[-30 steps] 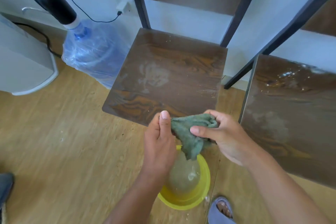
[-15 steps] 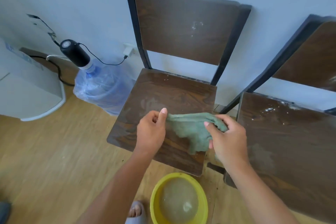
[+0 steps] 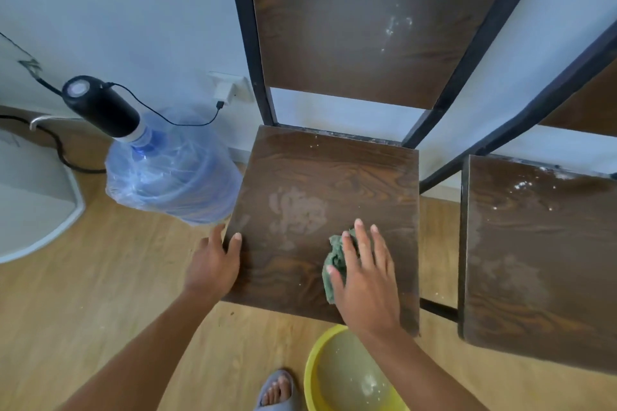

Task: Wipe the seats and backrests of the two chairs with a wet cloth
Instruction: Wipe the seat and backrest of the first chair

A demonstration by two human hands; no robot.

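Two dark wood chairs with black frames stand against the wall. The left chair's seat carries a pale dusty smear in its middle, and its backrest has white specks. My right hand presses the green cloth flat onto the seat's front right part, fingers spread over it. My left hand grips the seat's front left edge. The right chair's seat shows dusty patches and white crumbs near its back; only a corner of its backrest is in view.
A yellow basin of cloudy water sits on the wooden floor below the left chair's front edge, beside my foot in a grey slipper. A blue water jug with a black pump stands left of the chair. A white appliance lies at far left.
Both hands held the cloth over the basin, then spread it above the seat. Now my right hand alone presses it on the seat and my left hand has gone to the seat's edge.
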